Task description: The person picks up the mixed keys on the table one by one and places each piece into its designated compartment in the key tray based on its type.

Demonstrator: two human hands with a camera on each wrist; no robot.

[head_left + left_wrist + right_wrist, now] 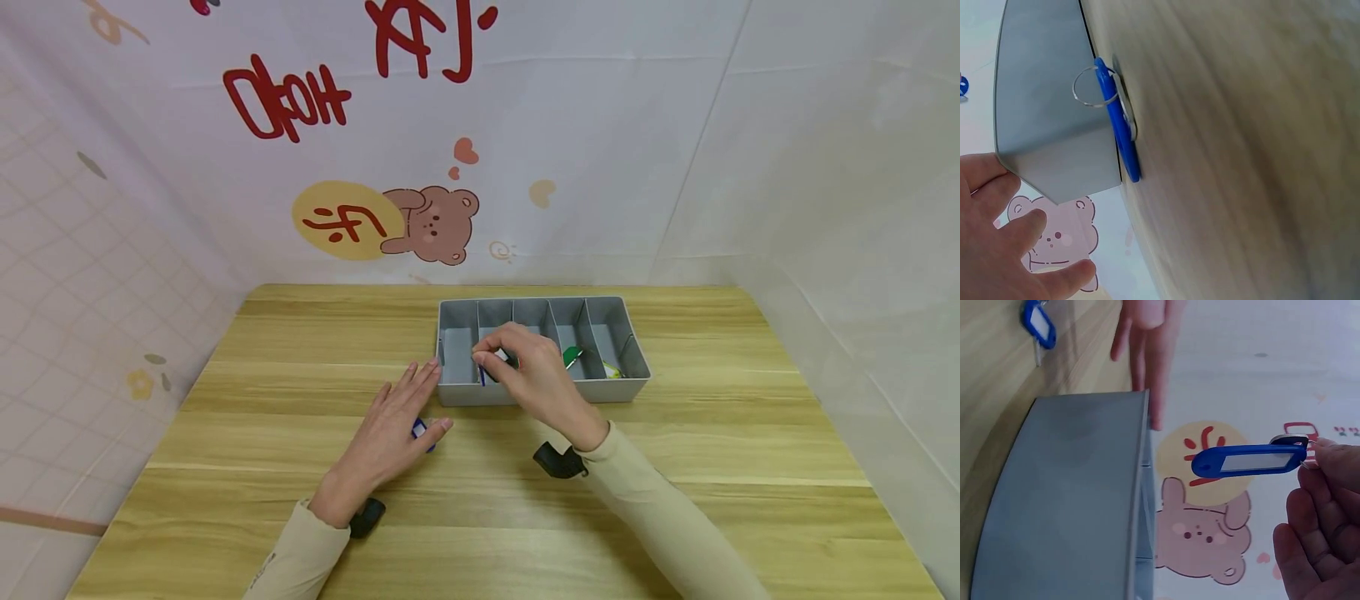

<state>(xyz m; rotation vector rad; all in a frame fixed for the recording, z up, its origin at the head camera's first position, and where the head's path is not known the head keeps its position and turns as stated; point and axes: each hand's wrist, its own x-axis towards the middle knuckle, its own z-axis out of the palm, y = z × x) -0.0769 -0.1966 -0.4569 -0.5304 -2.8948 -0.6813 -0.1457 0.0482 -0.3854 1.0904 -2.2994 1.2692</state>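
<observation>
My right hand (pixel 542 373) is over the left part of a grey divided box (pixel 480 395). Thumb and forefinger pinch the metal ring of a blue key tag (pixel 1257 461), which hangs with a white label showing; a metal piece, probably its key, is by the ring. With fingers fairly straight, my left hand (pixel 384 435) touches the box's left end. A second blue key tag (pixel 1121 122), with a ring and a key, lies on the table just in front of the box, partly covered by the left hand in the head view.
Inside the box, a green tag (pixel 572 357) with a key lies right of centre and a yellow tag (pixel 612 370) in the rightmost compartment. My right hand partly hides the middle compartments. The wooden table (pixel 750 433) meets white cloth walls (pixel 600 167) behind and at the sides.
</observation>
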